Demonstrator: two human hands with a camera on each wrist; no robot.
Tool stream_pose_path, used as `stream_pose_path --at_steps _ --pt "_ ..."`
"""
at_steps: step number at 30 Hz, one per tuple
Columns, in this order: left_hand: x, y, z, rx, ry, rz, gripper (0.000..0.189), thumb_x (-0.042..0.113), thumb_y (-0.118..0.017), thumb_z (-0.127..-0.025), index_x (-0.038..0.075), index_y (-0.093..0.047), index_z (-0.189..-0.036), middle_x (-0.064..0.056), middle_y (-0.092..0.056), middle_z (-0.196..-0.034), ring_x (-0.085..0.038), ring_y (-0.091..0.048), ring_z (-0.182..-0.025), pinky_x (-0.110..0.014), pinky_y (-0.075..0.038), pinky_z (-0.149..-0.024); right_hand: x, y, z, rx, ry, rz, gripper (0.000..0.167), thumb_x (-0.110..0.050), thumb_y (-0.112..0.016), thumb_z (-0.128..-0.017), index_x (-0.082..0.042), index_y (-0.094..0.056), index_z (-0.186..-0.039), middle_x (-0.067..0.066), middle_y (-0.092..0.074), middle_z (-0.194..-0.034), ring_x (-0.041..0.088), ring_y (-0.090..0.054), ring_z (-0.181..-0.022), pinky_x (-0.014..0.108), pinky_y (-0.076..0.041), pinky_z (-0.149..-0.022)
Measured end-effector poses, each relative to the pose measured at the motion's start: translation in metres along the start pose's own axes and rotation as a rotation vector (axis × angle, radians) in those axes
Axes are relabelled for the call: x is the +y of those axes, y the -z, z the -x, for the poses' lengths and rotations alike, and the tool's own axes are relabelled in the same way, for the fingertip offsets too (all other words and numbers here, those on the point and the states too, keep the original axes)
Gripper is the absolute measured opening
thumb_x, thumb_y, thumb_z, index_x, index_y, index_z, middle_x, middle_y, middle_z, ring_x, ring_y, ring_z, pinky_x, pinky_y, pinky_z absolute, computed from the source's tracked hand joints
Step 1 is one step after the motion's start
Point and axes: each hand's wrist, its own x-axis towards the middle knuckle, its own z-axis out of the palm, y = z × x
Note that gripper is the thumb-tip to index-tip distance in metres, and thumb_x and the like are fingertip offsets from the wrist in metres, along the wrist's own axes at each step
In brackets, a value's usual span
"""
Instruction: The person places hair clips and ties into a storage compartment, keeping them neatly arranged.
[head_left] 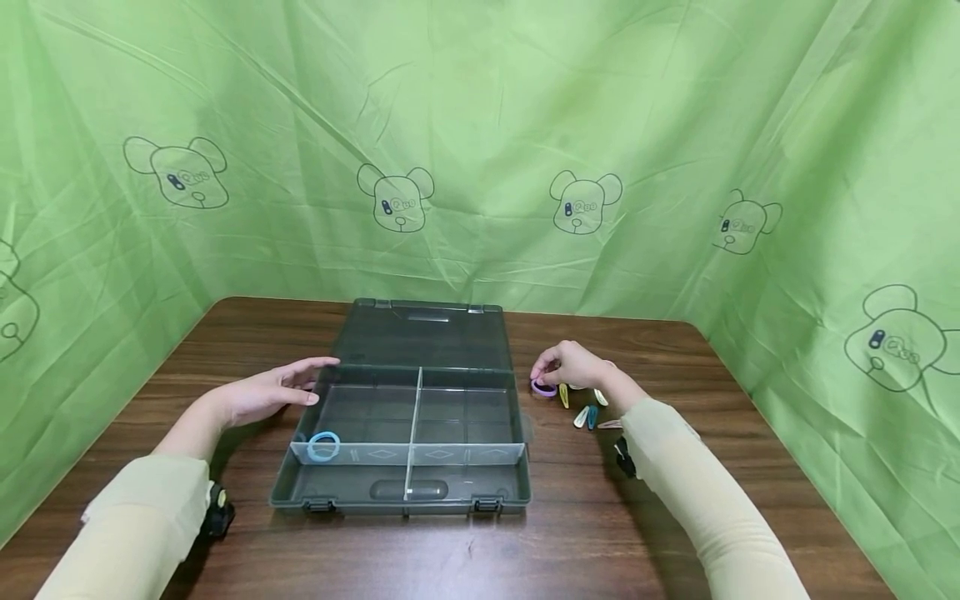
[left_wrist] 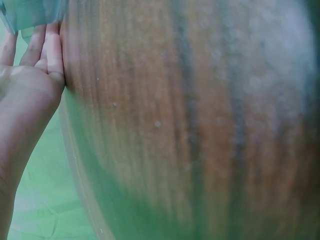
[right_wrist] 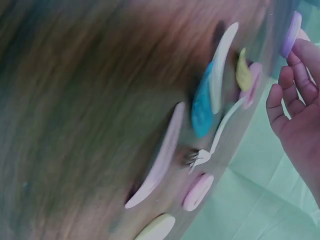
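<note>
Left of the grey box [head_left: 375,506], the left hand [head_left: 273,392] is held with fingers relaxed; by a nudge, the box could be shifted. Right of it, a purple ring [right_wrist: 291,35] is pinched by the right hand [head_left: 576,364]; if held too lightly, it could be dropped. Pink rings [right_wrist: 198,192], mostly hidden from the head view, are shown by the right wrist view.

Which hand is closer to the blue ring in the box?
Left. The left hand is near the blue ring, beside the box; the right hand is beyond its right side, pinching a purple ring.
</note>
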Motion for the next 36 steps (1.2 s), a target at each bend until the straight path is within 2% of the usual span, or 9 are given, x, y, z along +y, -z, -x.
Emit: stream_pose_path --at_steps 6,11,15,17,24,31,36 --pt "0.001 0.000 0.000 -0.003 -0.004 0.019 0.067 0.011 -0.053 -0.094 0.019 -0.019 -0.151 -0.010 0.001 -0.157 -0.038 0.003 -0.141 -0.056 -0.012 -0.108 -0.023 0.007 -0.002 0.010 -0.015 -0.037 0.007 -0.010 -0.071 -0.083 -0.015 -0.074 -0.086 -0.006 -0.070 -0.081 0.006 -0.059 -0.072 0.021 -0.048 -0.064" --pt "0.001 -0.001 -0.001 -0.009 -0.003 0.030 0.067 0.011 -0.053 -0.094 0.019 -0.018 -0.151 -0.010 0.003 -0.157 -0.039 0.006 -0.141 -0.059 -0.008 -0.108 -0.046 0.015 -0.001 0.029 -0.003 -0.035 0.007 -0.010 -0.070 -0.084 -0.016 -0.073 -0.086 -0.006 -0.069 -0.077 0.005 -0.055 -0.063 0.020 -0.044 -0.055" --pt "0.002 -0.001 -0.001 -0.009 0.002 0.028 0.067 0.011 -0.053 -0.094 0.020 -0.018 -0.151 -0.010 0.003 -0.157 -0.038 0.005 -0.142 -0.058 -0.008 -0.108 -0.065 0.019 0.000 0.023 -0.048 -0.082 0.009 -0.011 -0.068 -0.085 -0.018 -0.073 -0.086 -0.003 -0.066 -0.074 0.008 -0.049 -0.053 0.020 -0.039 -0.045" --pt "0.002 -0.001 -0.001 -0.008 0.001 0.024 0.067 0.010 -0.053 -0.095 0.019 -0.018 -0.151 -0.010 0.002 -0.157 -0.039 0.005 -0.141 -0.058 -0.009 -0.108 -0.074 0.021 -0.001 0.031 -0.049 -0.079 0.010 -0.011 -0.068 -0.085 -0.020 -0.072 -0.085 -0.003 -0.066 -0.074 0.007 -0.049 -0.052 0.020 -0.039 -0.045" --pt "0.003 -0.002 0.000 -0.004 0.001 0.016 0.066 0.010 -0.052 -0.095 0.019 -0.018 -0.151 -0.009 0.002 -0.157 -0.038 0.002 -0.141 -0.056 -0.012 -0.107 -0.105 0.022 -0.007 0.108 0.053 -0.015 0.008 -0.011 -0.071 -0.082 -0.018 -0.074 -0.084 -0.008 -0.070 -0.076 0.006 -0.060 -0.066 0.022 -0.047 -0.063" --pt "0.002 -0.001 0.000 -0.010 0.002 0.027 0.067 0.010 -0.052 -0.095 0.018 -0.017 -0.151 -0.009 0.003 -0.157 -0.038 0.005 -0.142 -0.058 -0.009 -0.108 -0.134 0.014 -0.016 0.143 0.107 -0.047 0.004 -0.013 -0.072 -0.081 -0.015 -0.074 -0.084 -0.008 -0.070 -0.077 0.003 -0.063 -0.071 0.021 -0.050 -0.069" --pt "0.003 0.000 0.000 -0.008 0.003 0.005 0.067 0.011 -0.052 -0.095 0.018 -0.017 -0.151 -0.009 0.002 -0.157 -0.037 0.001 -0.142 -0.049 -0.019 -0.107 -0.154 0.007 -0.025 0.161 0.133 -0.075 0.004 -0.012 -0.072 -0.082 -0.014 -0.074 -0.085 -0.008 -0.070 -0.077 0.003 -0.063 -0.070 0.021 -0.051 -0.068"
